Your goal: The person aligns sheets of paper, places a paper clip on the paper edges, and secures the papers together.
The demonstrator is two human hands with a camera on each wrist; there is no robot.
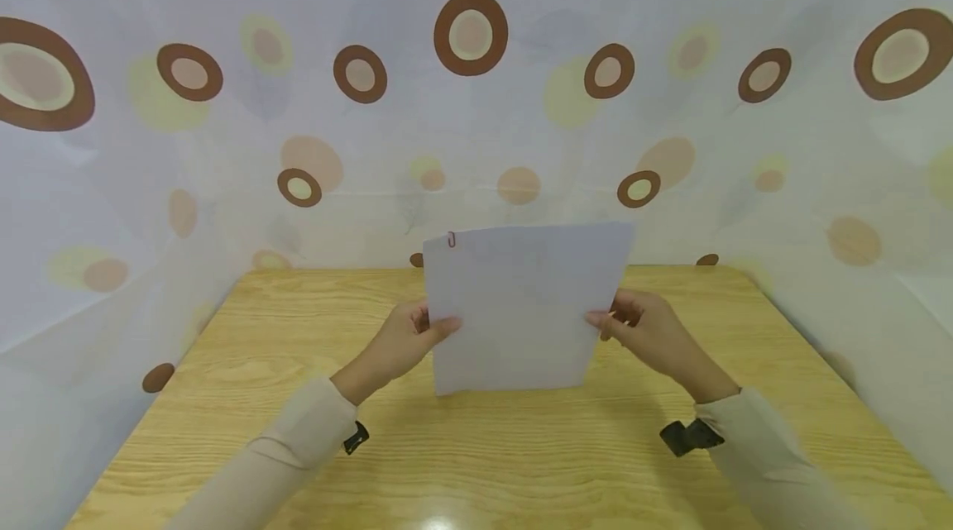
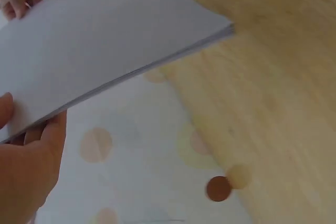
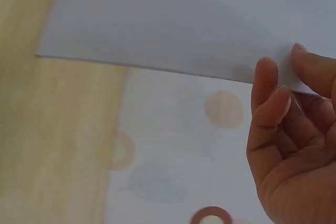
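A stack of white paper (image 1: pixel 521 307) is held up above the table, its broad face toward the head camera. Near its top left corner sits a red paper clip (image 1: pixel 451 240). My left hand (image 1: pixel 408 337) grips the left edge, thumb in front and fingers behind. On the opposite edge, my right hand (image 1: pixel 651 331) pinches the stack between thumb and fingers. From the left wrist, several layered sheets show along the edge of the paper (image 2: pixel 110 40). In the right wrist view some fingers of the right hand (image 3: pixel 294 145) curl beside the paper's edge.
The wooden table (image 1: pixel 476 464) spreads under both arms. A white sheet (image 1: pixel 476 125) printed with brown rings and pale dots hangs behind and along both sides. Each wrist wears a black strap; the right strap (image 1: pixel 692 436) shows more fully.
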